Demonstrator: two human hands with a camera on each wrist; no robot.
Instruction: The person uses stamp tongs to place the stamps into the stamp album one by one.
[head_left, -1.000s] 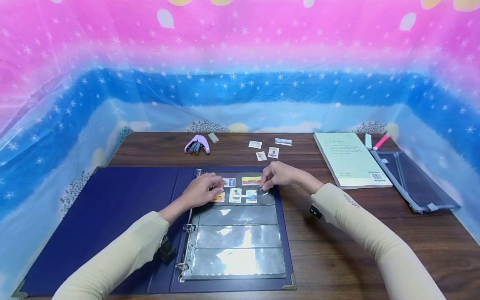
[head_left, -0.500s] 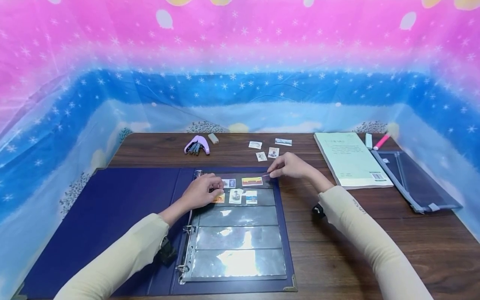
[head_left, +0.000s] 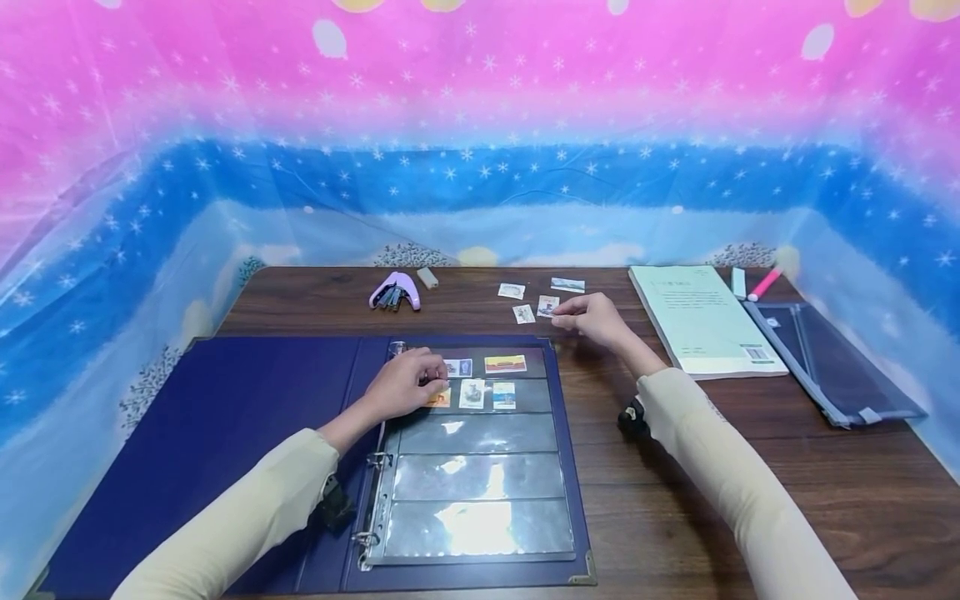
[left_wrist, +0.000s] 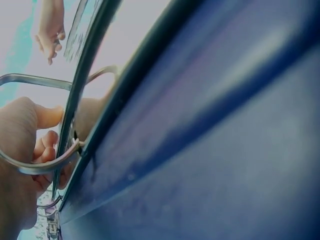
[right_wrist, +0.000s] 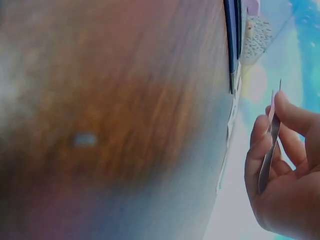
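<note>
My left hand [head_left: 408, 381] rests on the upper left of a clear pocket page [head_left: 480, 475] in an open navy ring binder [head_left: 225, 433]. In the left wrist view its thumb [left_wrist: 49, 117] and loosely bent fingers touch the page beside a metal ring [left_wrist: 42, 167]. Several stamps lie in the top two pocket rows, including a red-yellow stamp [head_left: 506, 364] and a blue stamp [head_left: 504, 396]. My right hand [head_left: 596, 321] holds metal tweezers [right_wrist: 267, 162], beside a loose stamp [head_left: 548, 306] on the table. Whether the tips touch that stamp cannot be seen.
Other loose stamps [head_left: 512, 291] lie around the right hand's target area. Behind the binder are a purple stapler-like tool [head_left: 395, 291] and an eraser-like block [head_left: 427, 277]. At right lie a green book [head_left: 705, 321], a mesh pouch [head_left: 840, 367] and a pink marker [head_left: 763, 285].
My right hand has moved up and away from the page's second row, past its top right corner, to the loose stamps. The left hand has stayed in place.
</note>
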